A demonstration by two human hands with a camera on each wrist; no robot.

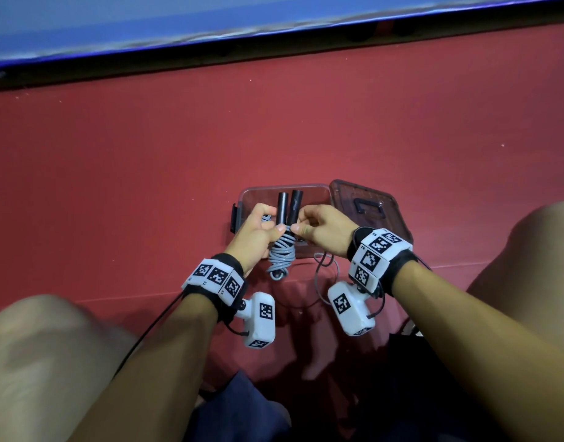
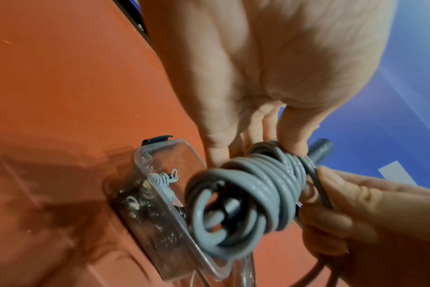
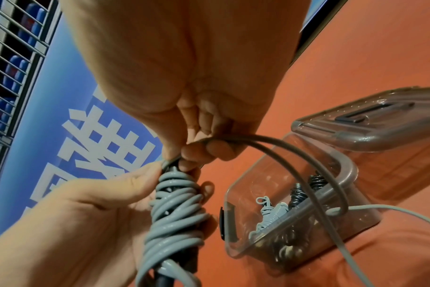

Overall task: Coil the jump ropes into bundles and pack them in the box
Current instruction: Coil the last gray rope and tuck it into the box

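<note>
Two packed bundles (image 3: 270, 215) in box (image 3: 349, 169), wrist views only.

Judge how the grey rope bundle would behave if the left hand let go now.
The grey rope bundle would probably loosen: its tail is untucked, pinched in the right hand. The cord looks springy. The black handles add stiffness.

A red floor (image 1: 146, 148) runs up to a blue wall panel (image 1: 115, 20) with white characters (image 3: 93, 147).
</note>
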